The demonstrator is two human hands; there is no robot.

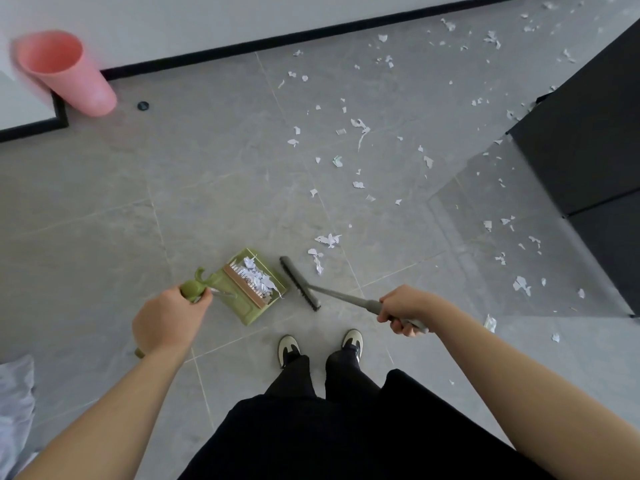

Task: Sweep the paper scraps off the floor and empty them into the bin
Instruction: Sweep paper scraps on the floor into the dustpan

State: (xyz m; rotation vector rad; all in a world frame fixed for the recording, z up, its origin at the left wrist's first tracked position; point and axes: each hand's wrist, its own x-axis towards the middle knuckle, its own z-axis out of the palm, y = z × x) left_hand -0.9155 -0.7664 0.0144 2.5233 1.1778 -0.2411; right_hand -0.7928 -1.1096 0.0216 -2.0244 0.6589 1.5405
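A green dustpan point(242, 310) stands on the grey tile floor in front of my feet, with a heap of white paper scraps point(256, 275) inside it. My left hand point(169, 320) grips the top of its green handle. My right hand point(405, 311) grips the grey handle of a broom, whose dark head point(299, 282) rests on the floor just right of the pan. Several loose paper scraps point(360, 128) lie scattered over the floor ahead and to the right. A pink bin point(65, 72) stands at the far left by the wall.
A black cabinet point(588, 133) fills the right side. The white wall with a black skirting point(242, 46) runs along the back. A small black disc point(143, 106) sits on the floor near the bin. Grey fabric point(15, 403) lies at the lower left.
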